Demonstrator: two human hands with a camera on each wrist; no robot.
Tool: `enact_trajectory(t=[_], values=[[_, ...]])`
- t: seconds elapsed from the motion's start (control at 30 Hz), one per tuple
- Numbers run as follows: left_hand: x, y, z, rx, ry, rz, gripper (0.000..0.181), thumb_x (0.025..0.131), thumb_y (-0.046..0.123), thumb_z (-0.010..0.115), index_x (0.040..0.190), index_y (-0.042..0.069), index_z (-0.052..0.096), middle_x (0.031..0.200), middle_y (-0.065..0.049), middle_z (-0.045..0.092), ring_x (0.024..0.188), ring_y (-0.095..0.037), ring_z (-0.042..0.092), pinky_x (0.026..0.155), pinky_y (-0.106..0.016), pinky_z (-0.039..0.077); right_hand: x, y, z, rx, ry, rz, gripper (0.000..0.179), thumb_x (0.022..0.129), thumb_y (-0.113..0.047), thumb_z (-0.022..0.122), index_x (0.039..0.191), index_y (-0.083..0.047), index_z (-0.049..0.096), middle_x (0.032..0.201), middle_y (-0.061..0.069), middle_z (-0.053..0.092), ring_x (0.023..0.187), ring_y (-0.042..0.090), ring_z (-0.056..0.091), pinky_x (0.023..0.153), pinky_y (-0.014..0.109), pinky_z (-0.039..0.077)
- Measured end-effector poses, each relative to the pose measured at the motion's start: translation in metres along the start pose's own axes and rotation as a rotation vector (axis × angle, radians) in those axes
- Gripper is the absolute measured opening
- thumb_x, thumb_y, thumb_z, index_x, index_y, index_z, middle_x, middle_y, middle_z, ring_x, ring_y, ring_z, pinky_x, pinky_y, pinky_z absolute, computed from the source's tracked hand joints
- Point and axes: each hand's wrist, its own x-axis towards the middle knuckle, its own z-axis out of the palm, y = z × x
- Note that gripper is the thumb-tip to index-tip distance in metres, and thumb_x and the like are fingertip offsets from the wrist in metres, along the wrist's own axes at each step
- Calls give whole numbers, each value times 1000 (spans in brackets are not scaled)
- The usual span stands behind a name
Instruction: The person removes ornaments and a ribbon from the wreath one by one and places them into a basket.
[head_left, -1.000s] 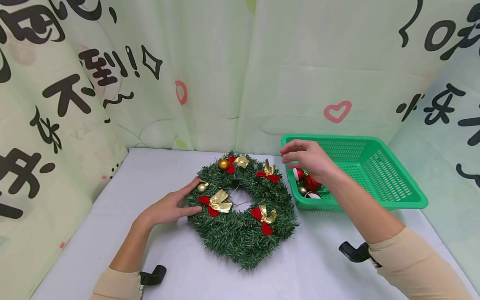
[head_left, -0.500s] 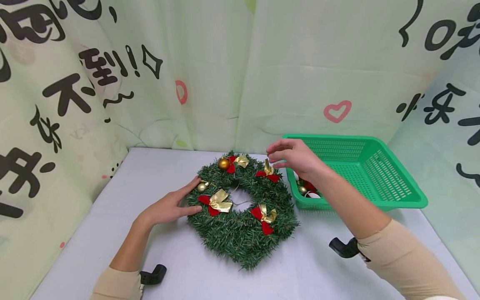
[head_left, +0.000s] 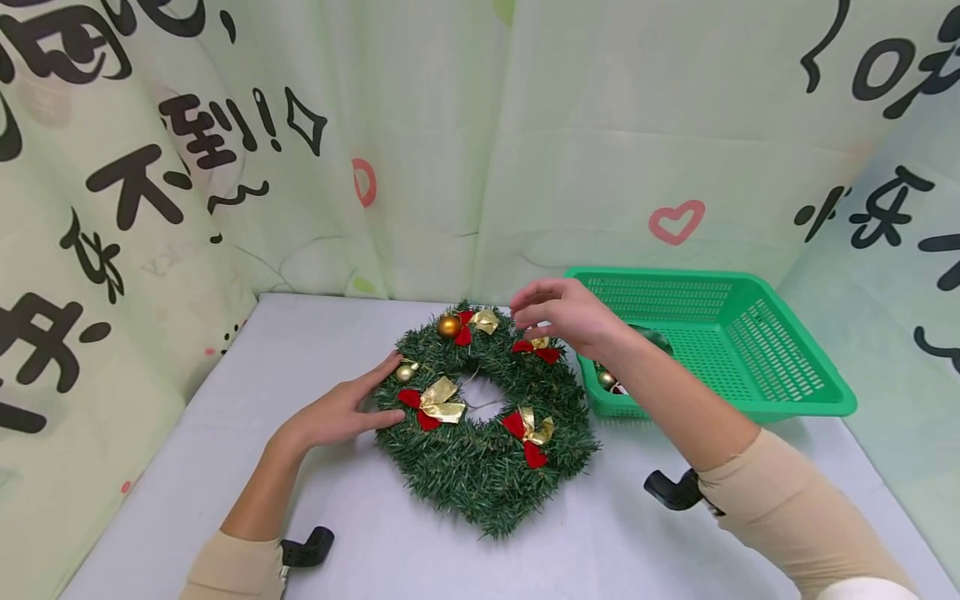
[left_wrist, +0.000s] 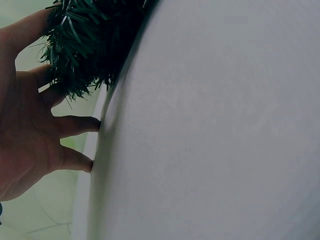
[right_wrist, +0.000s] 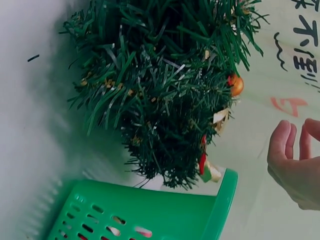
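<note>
A green wreath [head_left: 480, 492] lies on the table, decorated with several red-and-gold bows [head_left: 441, 403], an orange-gold bauble [head_left: 448, 326] and a smaller gold ball [head_left: 405, 372]. My left hand [head_left: 337, 414] rests against the wreath's left side, fingers spread; in the left wrist view two fingertips of that hand [left_wrist: 30, 125] reach down to the table. My right hand [head_left: 566, 315] is above the wreath's upper right, overlapping the bow there. Its fingers are loosely bent, and nothing shows between them. In the right wrist view that hand [right_wrist: 297, 167] is partly cut off by the frame.
A green plastic basket [head_left: 813, 367] stands at the back right, close beside the wreath. Baubles, including a small gold one [head_left: 606, 379], lie at its left end, partly hidden by my right arm. A printed curtain [head_left: 420, 208] hangs behind the table [head_left: 285, 333].
My right hand has moved left from over the basket's edge to above the wreath's upper right bow. A dark green thing in the basket has come into view. My left hand stays put.
</note>
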Motion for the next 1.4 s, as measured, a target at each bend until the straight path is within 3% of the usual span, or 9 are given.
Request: enact_trajectory(t=[0.2, 0.37, 0.57, 0.8, 1.4], values=[[0, 0, 0, -2, 1, -5, 91, 100, 51, 67, 169, 25, 14, 175, -5, 14, 159, -39, 19, 125, -65, 23, 3, -2, 10, 17, -53, 10, 24, 100, -2, 64, 124, 3, 64, 133, 22, 60, 124, 45, 59, 108, 53, 52], [0, 0, 0, -4, -1, -3, 91, 100, 51, 67, 169, 25, 14, 175, -6, 14, 159, -40, 19, 125, -65, 23, 8, -1, 17, 6, -103, 16, 24, 97, 1, 67, 121, 3, 65, 140, 28, 55, 127, 50, 55, 111, 58, 49], [0, -3, 0, 2, -1, -13, 92, 99, 53, 67, 169, 26, 13, 176, -5, 14, 159, -39, 20, 125, -65, 23, 17, -3, 31, -54, -148, 31, 25, 96, -1, 69, 121, 0, 67, 139, 25, 60, 126, 47, 59, 108, 53, 53], [0, -1, -1, -7, -5, -9, 92, 99, 52, 67, 169, 26, 14, 176, -5, 13, 159, -39, 19, 125, -65, 23, 26, -9, 45, -87, -210, 27, 34, 96, -2, 69, 129, 5, 64, 140, 26, 60, 127, 47, 59, 108, 54, 52], [1, 1, -2, -13, -8, -19, 92, 99, 52, 67, 169, 26, 14, 176, -5, 14, 160, -38, 20, 125, -65, 23, 43, -19, 72, -165, -285, 37, 33, 95, -3, 71, 127, 5, 68, 138, 24, 63, 124, 40, 62, 108, 54, 52]])
